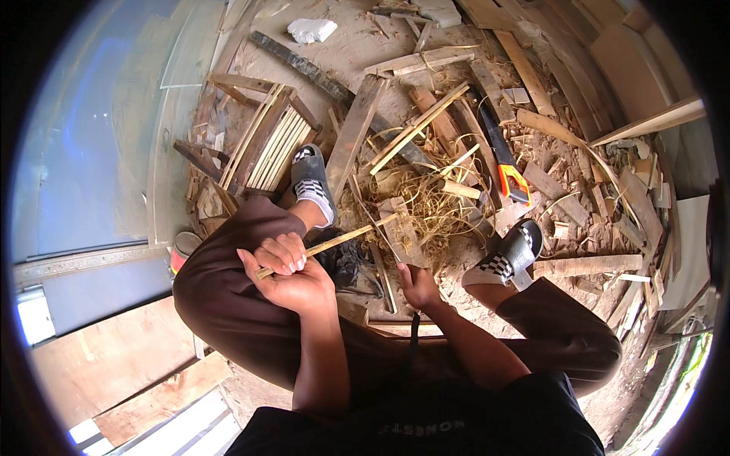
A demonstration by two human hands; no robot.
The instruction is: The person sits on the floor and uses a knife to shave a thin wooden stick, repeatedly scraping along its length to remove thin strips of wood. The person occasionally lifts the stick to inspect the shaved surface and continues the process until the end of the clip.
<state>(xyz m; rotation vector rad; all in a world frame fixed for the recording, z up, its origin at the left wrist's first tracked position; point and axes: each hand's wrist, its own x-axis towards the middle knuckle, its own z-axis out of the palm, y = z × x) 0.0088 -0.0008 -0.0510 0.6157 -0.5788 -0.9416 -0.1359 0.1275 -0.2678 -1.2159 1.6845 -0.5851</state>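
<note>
My left hand is closed round one end of a narrow wooden strip. The strip slants up to the right, and its far end lies over a short wooden block. In my right hand is a knife, its handle mostly hidden by the fingers. Its long thin blade points up and left and crosses the strip near the far end; whether it touches cannot be told. Curly pale shavings are heaped just beyond the block, between my feet.
A handsaw with an orange handle lies to the right of the shavings. Pale strips rest on boards ahead. At the left stands a wooden frame holding several slats. Scrap wood litters the right side, and a white lump lies far ahead.
</note>
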